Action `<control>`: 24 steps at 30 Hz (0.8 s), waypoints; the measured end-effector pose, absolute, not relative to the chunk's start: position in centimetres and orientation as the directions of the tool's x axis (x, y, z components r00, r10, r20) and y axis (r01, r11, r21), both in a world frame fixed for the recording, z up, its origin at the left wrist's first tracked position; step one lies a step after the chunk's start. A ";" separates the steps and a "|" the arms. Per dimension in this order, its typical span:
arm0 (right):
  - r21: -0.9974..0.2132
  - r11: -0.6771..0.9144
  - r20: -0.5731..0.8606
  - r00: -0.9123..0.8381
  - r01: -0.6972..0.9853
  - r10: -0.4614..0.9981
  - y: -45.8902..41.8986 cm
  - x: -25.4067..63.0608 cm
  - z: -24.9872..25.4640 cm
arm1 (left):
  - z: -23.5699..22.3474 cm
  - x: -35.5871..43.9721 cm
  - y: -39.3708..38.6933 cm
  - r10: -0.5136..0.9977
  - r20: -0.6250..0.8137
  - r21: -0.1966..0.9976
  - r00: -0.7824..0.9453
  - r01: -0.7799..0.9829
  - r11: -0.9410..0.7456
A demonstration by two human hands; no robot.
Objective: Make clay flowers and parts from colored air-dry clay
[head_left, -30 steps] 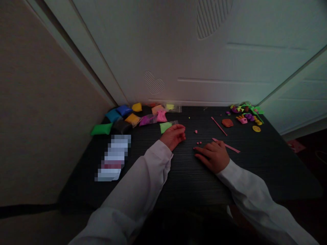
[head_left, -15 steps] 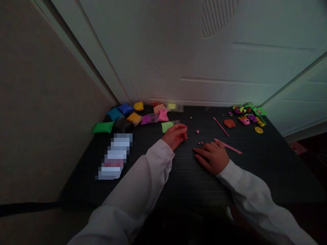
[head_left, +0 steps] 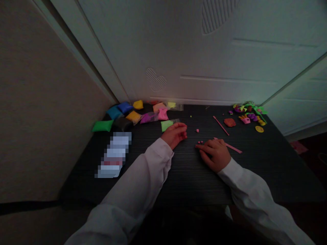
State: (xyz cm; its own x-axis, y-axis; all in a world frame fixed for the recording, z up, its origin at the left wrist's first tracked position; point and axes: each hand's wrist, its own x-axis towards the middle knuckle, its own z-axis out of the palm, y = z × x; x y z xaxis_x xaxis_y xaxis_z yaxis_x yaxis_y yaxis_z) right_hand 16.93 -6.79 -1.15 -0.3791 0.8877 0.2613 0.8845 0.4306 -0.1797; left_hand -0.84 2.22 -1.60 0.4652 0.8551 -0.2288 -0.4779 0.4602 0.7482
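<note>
My right hand (head_left: 215, 153) rests palm down on the dark table, its index finger stretched out. That fingertip is at a tiny pink clay ball (head_left: 196, 146). Just beyond it lie two small pink clay balls (head_left: 200, 142), and farther off sits a larger pink clay lump (head_left: 197, 130). A flat pink clay knife (head_left: 233, 148) lies partly hidden behind the right hand. My left hand (head_left: 175, 135) is raised near the light green clay packet (head_left: 167, 126), thumb and fingers drawn together. Whatever may be between them is hidden.
Several coloured clay packets (head_left: 103, 126) lie along the back left. A phone with a blurred screen (head_left: 114, 154) is at left. On the right are a thin pink tool (head_left: 221, 126), a reddish-brown clay piece (head_left: 230, 122) and small clay figures (head_left: 245, 119). A white panel (head_left: 178, 51) rises behind.
My right index finger has slid slightly forward and right over the table, nearer the two small pink balls. My left hand keeps its pose. The view has shifted slightly.
</note>
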 end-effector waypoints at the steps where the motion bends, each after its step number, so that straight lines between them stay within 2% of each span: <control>1: -0.173 0.436 0.253 -0.389 0.883 0.886 -6.8 16.8 -1.2 | -1.6 -0.8 2.2 0.856 -0.227 0.747 0.465 -0.481 0.459; 7: -0.163 0.416 0.259 -0.369 0.895 0.893 -6.8 16.7 -1.2 | -1.6 -0.8 2.2 0.856 -0.229 0.742 0.464 -0.486 0.462; 13: -0.157 0.464 0.210 -0.430 0.872 0.878 -6.8 16.3 -1.1 | -1.7 -0.8 2.2 0.853 -0.224 0.745 0.472 -0.481 0.462; 18: -0.147 0.412 0.239 -0.372 0.899 0.897 -6.8 16.2 -1.3 | -1.7 -0.8 2.2 0.857 -0.216 0.748 0.468 -0.485 0.453; 24: -0.141 0.443 0.244 -0.403 0.885 0.882 -7.0 15.6 -1.2 | -1.7 -0.8 2.2 0.854 -0.216 0.749 0.473 -0.481 0.456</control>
State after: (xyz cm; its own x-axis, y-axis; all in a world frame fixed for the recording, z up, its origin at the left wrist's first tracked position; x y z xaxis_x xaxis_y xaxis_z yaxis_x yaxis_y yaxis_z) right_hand 15.64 -6.96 -1.17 -0.4031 0.8821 0.2436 0.8852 0.4434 -0.1407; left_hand -0.82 2.25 -1.71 0.4735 0.8538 -0.2164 -0.4809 0.4564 0.7487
